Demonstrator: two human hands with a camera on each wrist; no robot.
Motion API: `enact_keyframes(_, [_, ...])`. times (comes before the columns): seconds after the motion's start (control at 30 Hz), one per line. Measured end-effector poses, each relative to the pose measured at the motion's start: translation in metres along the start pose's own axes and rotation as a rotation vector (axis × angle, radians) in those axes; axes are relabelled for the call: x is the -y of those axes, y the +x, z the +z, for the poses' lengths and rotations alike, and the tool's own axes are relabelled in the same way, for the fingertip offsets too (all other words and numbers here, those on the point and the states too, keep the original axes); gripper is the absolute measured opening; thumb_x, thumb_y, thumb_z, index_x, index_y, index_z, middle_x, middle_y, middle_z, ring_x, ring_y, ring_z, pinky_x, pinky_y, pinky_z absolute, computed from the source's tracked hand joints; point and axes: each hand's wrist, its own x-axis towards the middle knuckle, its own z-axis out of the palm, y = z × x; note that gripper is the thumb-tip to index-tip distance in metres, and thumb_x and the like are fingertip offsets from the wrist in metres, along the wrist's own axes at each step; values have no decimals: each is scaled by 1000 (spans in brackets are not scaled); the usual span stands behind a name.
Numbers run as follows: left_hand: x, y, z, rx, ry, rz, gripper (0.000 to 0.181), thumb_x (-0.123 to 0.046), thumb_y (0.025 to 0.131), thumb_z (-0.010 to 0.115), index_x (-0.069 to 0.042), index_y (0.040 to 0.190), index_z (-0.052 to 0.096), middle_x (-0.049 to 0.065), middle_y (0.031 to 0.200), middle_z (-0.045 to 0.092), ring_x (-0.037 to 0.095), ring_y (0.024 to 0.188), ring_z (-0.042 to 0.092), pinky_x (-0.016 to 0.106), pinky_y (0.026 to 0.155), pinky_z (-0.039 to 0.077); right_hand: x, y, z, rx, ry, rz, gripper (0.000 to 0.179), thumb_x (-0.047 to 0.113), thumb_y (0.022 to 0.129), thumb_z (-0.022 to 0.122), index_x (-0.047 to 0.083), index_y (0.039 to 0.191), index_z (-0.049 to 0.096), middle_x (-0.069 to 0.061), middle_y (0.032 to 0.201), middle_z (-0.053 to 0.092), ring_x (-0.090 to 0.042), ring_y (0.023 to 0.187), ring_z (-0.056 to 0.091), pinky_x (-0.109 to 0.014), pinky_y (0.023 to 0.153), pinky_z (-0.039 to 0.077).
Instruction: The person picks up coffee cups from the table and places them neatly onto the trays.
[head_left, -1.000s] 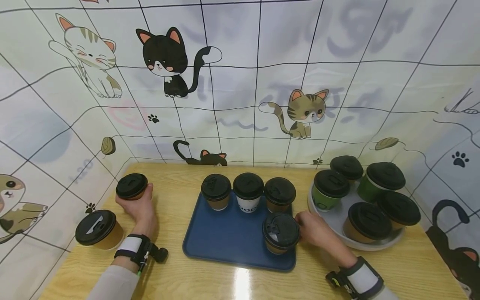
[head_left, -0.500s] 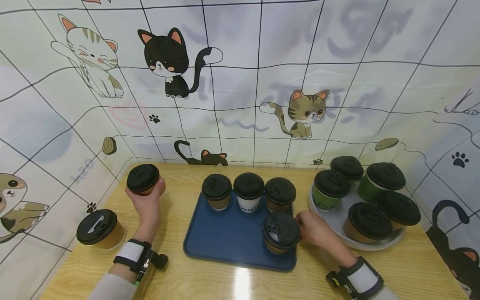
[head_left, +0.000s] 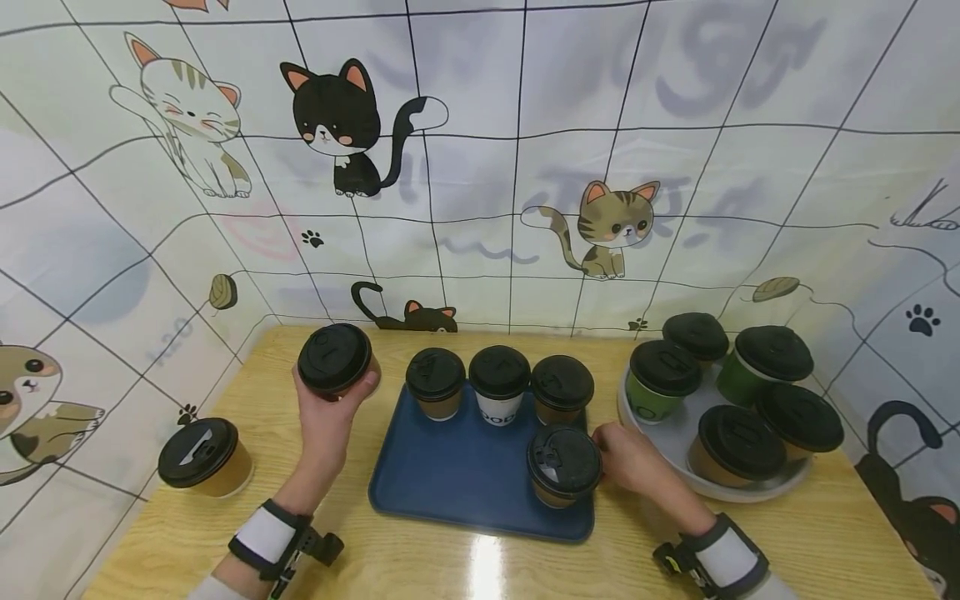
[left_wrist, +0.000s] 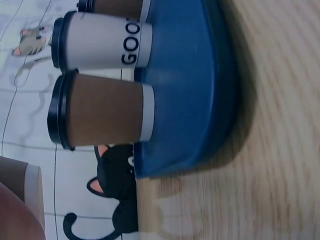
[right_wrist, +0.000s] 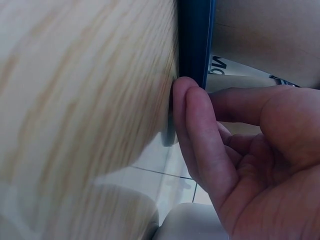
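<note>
My left hand (head_left: 326, 429) grips a brown paper cup with a black lid (head_left: 335, 358), raised and tilted to the left of the blue tray (head_left: 450, 475). In the left wrist view only a bit of that cup (left_wrist: 35, 185) and a blurred finger (left_wrist: 15, 215) show. At the tray's right edge, my right hand (head_left: 630, 458) pinches the rim between thumb and fingers. Close by it a brown lidded cup (head_left: 562, 467) stands on the tray. Along the tray's back are a brown cup (head_left: 435, 383), a white printed cup (head_left: 498, 383) and another brown cup (head_left: 560, 390).
To the right, a pale round dish (head_left: 678, 467) bears several lidded cups, green (head_left: 660, 392) and brown (head_left: 723, 467). A lone brown cup (head_left: 225, 475) stands on the wooden table (head_left: 420, 567) at far left. A cat-print cloth wall (head_left: 480, 183) rises behind.
My left hand has carried its cup to the right, from the table's left side towards the tray. The right hand and the tray keep their place.
</note>
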Motion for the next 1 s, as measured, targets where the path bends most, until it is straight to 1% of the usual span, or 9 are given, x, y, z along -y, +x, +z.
enact_keyframes(0.13, [-4, -8, 6, 71, -18, -5, 82, 14, 82, 78, -15, 147, 37, 3, 142, 51, 20, 125, 52, 23, 98, 49, 0, 0, 0, 6, 1, 10, 18, 0, 87, 70, 10, 73, 68, 3, 60, 59, -14, 57, 54, -30, 57, 44])
enact_keyframes(0.23, [-5, -15, 9, 152, -8, 3, 82, 15, 81, 77, -14, 147, 37, 4, 141, 52, 20, 122, 55, 24, 97, 49, 0, 0, 0, 8, 1, 9, 18, 0, 87, 70, 10, 73, 68, 3, 60, 59, -14, 56, 54, -30, 57, 44])
enact_keyframes(0.37, [-4, -27, 11, 274, 0, 13, 85, 17, 80, 77, -11, 149, 36, 4, 141, 54, 19, 125, 55, 25, 102, 47, 0, 0, 1, 1, -4, -6, 19, 0, 87, 70, 11, 72, 67, 4, 59, 59, -14, 56, 54, -30, 57, 44])
enact_keyframes(0.47, [-4, -34, 12, 363, 15, 15, 87, 15, 77, 79, -8, 149, 37, -1, 141, 55, 15, 129, 54, 23, 105, 45, -1, 0, 1, -3, -10, -9, 19, 0, 86, 70, 11, 71, 67, 4, 59, 58, -14, 56, 54, -30, 57, 44])
enact_keyframes(0.6, [-2, -40, 13, 504, 42, 16, 91, 10, 74, 84, -6, 151, 37, -4, 143, 53, 11, 129, 53, 23, 103, 47, -2, 1, 0, -1, -5, -9, 18, 1, 86, 71, 12, 71, 67, 4, 60, 59, -13, 57, 55, -30, 57, 45])
enact_keyframes(0.67, [0, -42, 14, 576, 50, 4, 92, 7, 74, 86, -6, 152, 37, -3, 144, 53, 11, 129, 53, 24, 103, 46, -3, 1, 0, -1, 6, -21, 19, 3, 88, 72, 12, 71, 68, 5, 61, 60, -13, 56, 55, -30, 56, 46])
enact_keyframes(0.83, [7, -47, 22, 719, 64, -70, 90, -2, 76, 90, -13, 152, 43, 3, 143, 57, 16, 127, 56, 31, 104, 47, -4, 0, 0, -2, 35, -59, 23, 8, 92, 72, 12, 69, 69, 5, 60, 61, -13, 54, 54, -30, 54, 45])
enact_keyframes(0.9, [10, -49, 27, 762, 73, -90, 89, -6, 77, 90, -17, 152, 44, 3, 143, 57, 20, 128, 56, 39, 107, 44, -4, -1, 0, -3, 38, -63, 23, 8, 92, 72, 12, 70, 69, 5, 60, 61, -13, 54, 54, -30, 54, 45])
enact_keyframes(1.0, [15, -53, 33, 805, 89, -95, 88, -10, 77, 91, -21, 152, 45, 3, 143, 57, 24, 131, 53, 51, 111, 38, -3, -1, 0, -1, 40, -59, 22, 7, 91, 73, 12, 70, 69, 5, 61, 61, -13, 55, 54, -30, 54, 45])
